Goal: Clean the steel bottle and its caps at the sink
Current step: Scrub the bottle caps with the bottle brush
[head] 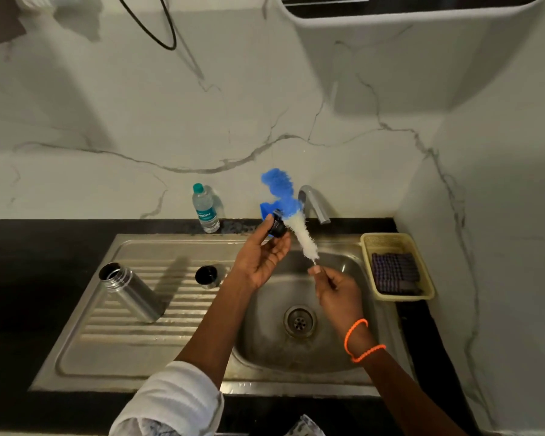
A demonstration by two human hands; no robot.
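Note:
The steel bottle (131, 291) stands uncapped on the ribbed drainboard at the left, mouth up. A steel cup-shaped cap (209, 276) with a dark inside sits on the drainboard to its right. My left hand (260, 256) pinches a small black cap (277, 227) between thumb and fingers above the sink's back edge. My right hand (335, 287) grips the thin handle of a bottle brush (291, 212) with white and blue bristles. The brush's bristles lie against the black cap.
The steel sink basin (328, 350) with its drain (299, 320) lies below my hands. A tap (315, 202) stands behind it. A plastic water bottle (205, 207) is on the back counter. A yellow basket (367, 247) with a dark cloth sits at the right.

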